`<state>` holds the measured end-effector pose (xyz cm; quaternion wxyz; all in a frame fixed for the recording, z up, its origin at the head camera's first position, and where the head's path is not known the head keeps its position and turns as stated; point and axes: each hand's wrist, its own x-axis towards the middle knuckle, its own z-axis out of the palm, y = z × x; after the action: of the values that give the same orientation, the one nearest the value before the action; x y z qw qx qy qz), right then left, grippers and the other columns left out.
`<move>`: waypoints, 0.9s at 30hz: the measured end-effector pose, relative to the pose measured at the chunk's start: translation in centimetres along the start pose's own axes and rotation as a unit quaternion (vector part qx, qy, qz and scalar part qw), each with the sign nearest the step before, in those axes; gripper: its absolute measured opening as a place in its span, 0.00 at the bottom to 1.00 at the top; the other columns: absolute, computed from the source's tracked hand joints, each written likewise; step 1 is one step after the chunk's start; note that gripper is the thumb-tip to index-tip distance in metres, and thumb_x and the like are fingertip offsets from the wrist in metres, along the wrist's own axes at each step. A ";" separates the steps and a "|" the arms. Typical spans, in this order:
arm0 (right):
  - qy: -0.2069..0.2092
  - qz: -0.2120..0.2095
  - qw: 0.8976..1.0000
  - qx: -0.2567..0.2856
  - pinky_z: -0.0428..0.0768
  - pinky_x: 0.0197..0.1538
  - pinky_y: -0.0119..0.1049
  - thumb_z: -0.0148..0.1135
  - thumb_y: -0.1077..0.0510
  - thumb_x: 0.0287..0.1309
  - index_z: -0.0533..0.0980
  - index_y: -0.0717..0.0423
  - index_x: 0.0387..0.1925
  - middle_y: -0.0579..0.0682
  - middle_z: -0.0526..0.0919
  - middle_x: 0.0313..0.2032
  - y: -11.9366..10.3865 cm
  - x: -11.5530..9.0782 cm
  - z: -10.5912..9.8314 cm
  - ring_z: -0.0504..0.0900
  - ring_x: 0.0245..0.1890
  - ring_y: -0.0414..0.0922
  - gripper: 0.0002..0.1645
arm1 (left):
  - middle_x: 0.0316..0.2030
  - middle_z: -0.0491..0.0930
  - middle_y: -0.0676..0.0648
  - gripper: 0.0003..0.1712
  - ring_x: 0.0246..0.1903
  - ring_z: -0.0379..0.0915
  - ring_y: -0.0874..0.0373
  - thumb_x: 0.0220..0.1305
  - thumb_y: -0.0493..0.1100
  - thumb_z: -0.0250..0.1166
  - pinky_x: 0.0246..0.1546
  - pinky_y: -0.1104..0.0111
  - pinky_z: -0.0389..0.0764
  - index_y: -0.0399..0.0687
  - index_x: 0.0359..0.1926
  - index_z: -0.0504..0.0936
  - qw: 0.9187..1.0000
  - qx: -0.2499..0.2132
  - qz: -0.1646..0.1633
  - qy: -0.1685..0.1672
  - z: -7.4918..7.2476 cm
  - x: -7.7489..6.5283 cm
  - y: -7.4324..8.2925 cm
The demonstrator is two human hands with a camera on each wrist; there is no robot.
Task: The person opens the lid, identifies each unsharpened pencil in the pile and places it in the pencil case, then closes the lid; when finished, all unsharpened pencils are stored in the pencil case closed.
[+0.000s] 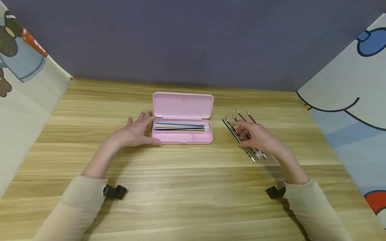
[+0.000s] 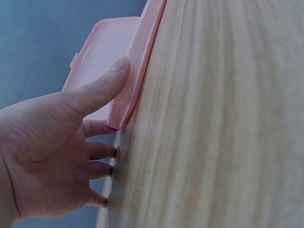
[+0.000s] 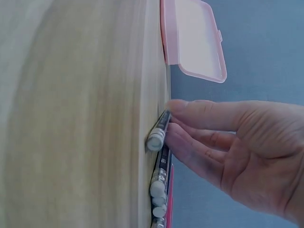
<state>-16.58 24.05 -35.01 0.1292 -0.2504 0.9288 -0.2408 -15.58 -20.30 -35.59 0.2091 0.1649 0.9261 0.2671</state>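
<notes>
A pink pencil case (image 1: 182,137) lies with its lid raised; several pencils (image 1: 181,127) fill its rear compartment, their eraser ends to the right. My left hand (image 1: 135,131) spans the case's left end, fingers spread. In the left wrist view the thumb (image 2: 107,85) rests against the case's wall. A loose group of pencils (image 1: 254,152) lies slantwise to the right of the case. Over them is my right hand (image 1: 256,135), fingers bent and apart from the thumb. In the right wrist view, thumb and fingertips are close around a dark pencil (image 3: 161,126) lying on the table.
The front part of the case has two compartments, split by a small divider (image 1: 194,136). Behind the wooden table (image 1: 181,194) rises a dark grey panel (image 1: 187,43). Cartoon-printed panels (image 1: 337,83) flank both sides. A small black device (image 1: 116,191) is on each cuff.
</notes>
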 end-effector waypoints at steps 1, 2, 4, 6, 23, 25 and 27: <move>-0.002 -0.002 1.000 -0.002 0.87 0.46 0.45 0.76 0.69 0.52 0.68 0.57 0.72 0.57 0.85 0.51 0.0 0.0 0.0 0.86 0.44 0.50 0.46 | 0.82 0.32 0.31 0.62 0.82 0.21 0.33 0.61 0.64 0.71 0.74 0.30 0.22 0.45 0.83 0.46 1.000 -0.001 0.000 0.000 0.0 0.0 0.0; -0.003 -0.002 1.000 -0.003 0.87 0.46 0.45 0.76 0.69 0.52 0.68 0.57 0.72 0.57 0.85 0.51 0.0 0.0 0.1 0.86 0.43 0.50 0.46 | 0.82 0.32 0.31 0.62 0.82 0.21 0.33 0.61 0.65 0.71 0.74 0.30 0.22 0.45 0.83 0.46 1.000 -0.001 0.000 0.000 0.0 0.0 0.0; -0.005 0.002 1.000 -0.006 0.87 0.45 0.44 0.76 0.70 0.52 0.68 0.57 0.72 0.57 0.84 0.51 0.1 0.0 0.1 0.86 0.43 0.49 0.46 | 0.82 0.32 0.31 0.63 0.82 0.21 0.33 0.61 0.65 0.71 0.74 0.30 0.21 0.46 0.83 0.46 1.000 -0.002 0.000 0.000 0.0 0.0 0.0; -0.008 0.006 1.000 -0.009 0.88 0.45 0.44 0.76 0.70 0.51 0.68 0.56 0.72 0.57 0.84 0.52 0.1 0.0 0.1 0.87 0.42 0.48 0.47 | 0.82 0.32 0.31 0.63 0.82 0.21 0.33 0.61 0.65 0.71 0.74 0.30 0.22 0.46 0.83 0.46 1.000 -0.002 0.000 0.000 0.0 0.0 -0.1; -0.013 0.034 0.999 -0.004 0.86 0.42 0.37 0.77 0.68 0.50 0.72 0.54 0.71 0.55 0.85 0.53 0.6 0.1 -0.1 0.85 0.40 0.44 0.45 | 0.82 0.32 0.32 0.63 0.82 0.22 0.34 0.61 0.67 0.71 0.74 0.30 0.22 0.48 0.83 0.46 1.000 0.000 0.006 0.003 0.0 0.0 -0.1; -0.016 0.036 0.999 -0.009 0.86 0.43 0.37 0.77 0.68 0.51 0.72 0.54 0.71 0.54 0.85 0.53 0.7 0.1 -0.2 0.84 0.40 0.43 0.45 | 0.82 0.32 0.32 0.63 0.82 0.22 0.34 0.61 0.67 0.71 0.74 0.30 0.22 0.48 0.83 0.46 1.000 0.000 0.004 0.002 0.0 0.0 -0.1; -0.020 0.034 0.999 -0.014 0.85 0.43 0.38 0.77 0.68 0.51 0.72 0.54 0.71 0.54 0.85 0.53 0.7 0.1 -0.3 0.84 0.40 0.43 0.44 | 0.82 0.32 0.32 0.63 0.82 0.21 0.34 0.61 0.66 0.71 0.74 0.30 0.22 0.47 0.83 0.45 1.000 0.000 0.002 0.001 0.0 0.0 -0.1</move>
<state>-17.03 24.68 -35.16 0.1526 -0.2252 0.9373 -0.2177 -15.58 -20.37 -35.67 0.2078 0.1666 0.9261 0.2672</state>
